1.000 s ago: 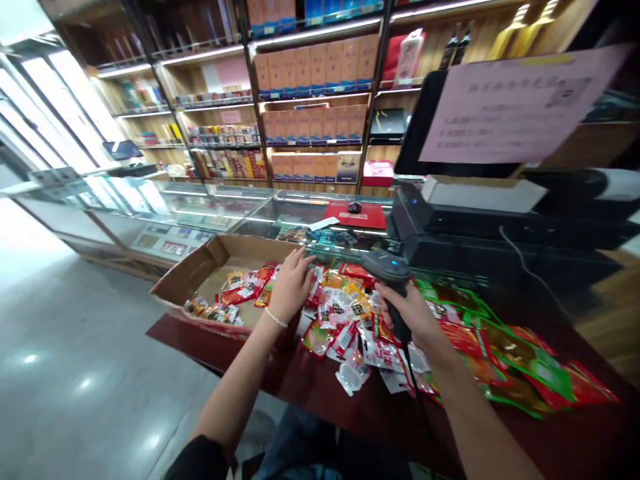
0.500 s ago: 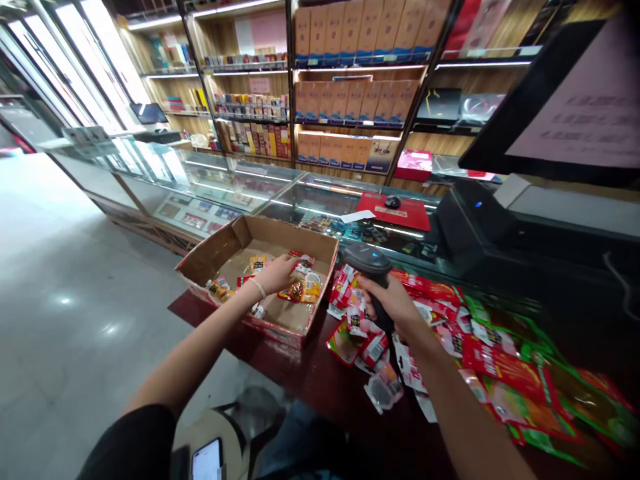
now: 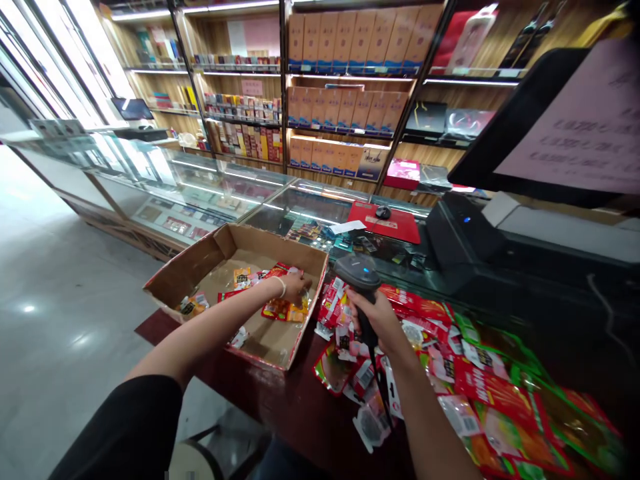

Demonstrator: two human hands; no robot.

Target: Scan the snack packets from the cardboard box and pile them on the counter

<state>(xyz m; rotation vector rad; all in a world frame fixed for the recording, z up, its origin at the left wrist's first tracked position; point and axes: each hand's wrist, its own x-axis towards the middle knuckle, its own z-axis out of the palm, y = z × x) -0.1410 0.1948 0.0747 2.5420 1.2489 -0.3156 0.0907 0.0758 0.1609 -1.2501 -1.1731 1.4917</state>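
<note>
My left hand reaches into an open cardboard box, close to its right wall. Its fingers are bent down onto a yellow snack packet; the fingertips are partly hidden. A red snack packet lies beside it, and several small packets lie further left in the box. My right hand is wrapped around the handle of a black barcode scanner, its head showing a blue light. Under and around the scanner is a pile of red snack packets.
Green-edged packets cover the counter at right. A black register-like machine and a screen stand behind them. Beyond the box is a glass display case with a red mat and mouse. A stool is below.
My left hand has moved right inside the box, from the red packets over to the yellow one. My right hand still holds the scanner. The whole view has shifted slightly.
</note>
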